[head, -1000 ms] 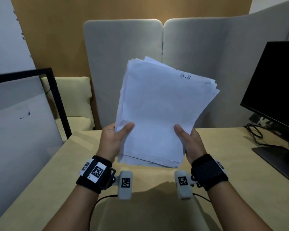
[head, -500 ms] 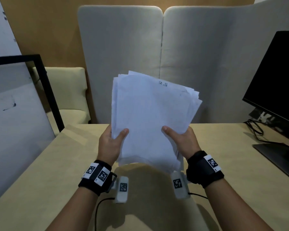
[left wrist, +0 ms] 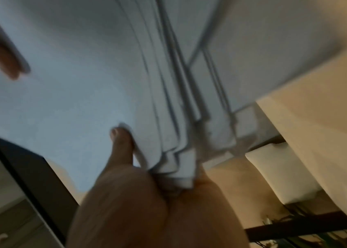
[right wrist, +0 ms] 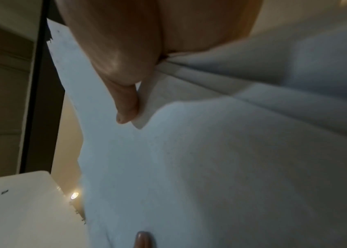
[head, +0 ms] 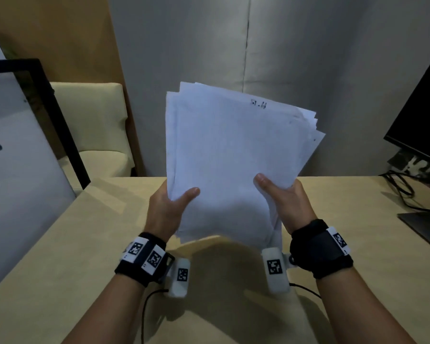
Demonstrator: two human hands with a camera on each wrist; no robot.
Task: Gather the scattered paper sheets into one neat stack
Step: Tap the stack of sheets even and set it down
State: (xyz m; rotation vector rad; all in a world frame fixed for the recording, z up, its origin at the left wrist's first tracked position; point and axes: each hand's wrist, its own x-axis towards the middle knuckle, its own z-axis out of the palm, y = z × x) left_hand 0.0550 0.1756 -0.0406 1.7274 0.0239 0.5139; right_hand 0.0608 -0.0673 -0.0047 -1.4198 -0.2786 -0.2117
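1. Head view, centre of frame: the paper sheets (head: 233, 155) stand nearly upright above the table (head: 60, 244), upper edges fanned unevenly at the upper right.
2. Best handling, I judge: loosen the hold slightly, tap the lower edge on the table, then square the sides with both palms.
3. Left hand (head: 166, 207) pinches the lower left edge, thumb in front, other fingers hidden behind.
4. Right hand (head: 286, 202) pinches the lower right edge likewise; both wrists are raised, palms facing inward.

Upright, unevenly fanned white paper sheets (head: 233, 157)
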